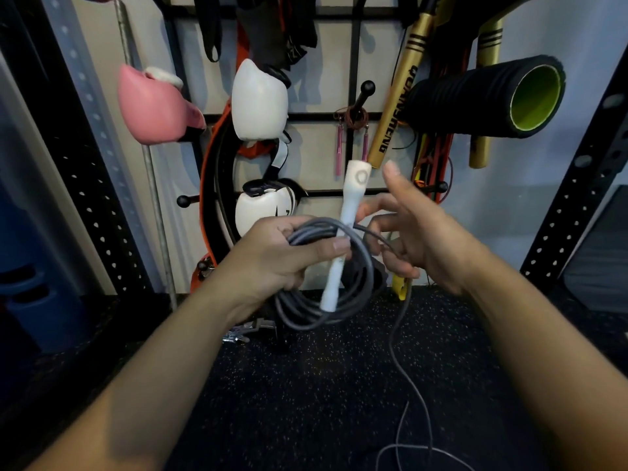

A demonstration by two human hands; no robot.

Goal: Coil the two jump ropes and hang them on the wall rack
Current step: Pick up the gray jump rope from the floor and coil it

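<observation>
My left hand (282, 253) grips a grey jump rope coil (339, 300) together with its white handle (346, 219), which stands nearly upright. My right hand (418, 229) is beside the coil with fingers spread and the grey rope running through its lower fingers. The loose rope tail (397, 348) drops from there to the dark floor and loops. A second jump rope (355, 117), dark red with pink handles, hangs coiled on a peg of the black wall rack (355, 45).
Pink (153, 107) and white boxing gloves (260, 103) hang on the rack's pegs. A black foam roller (486, 96) and gold sticks (397, 96) are at the right. Free pegs (185, 200) stick out lower down. Perforated black uprights (577, 185) stand on both sides.
</observation>
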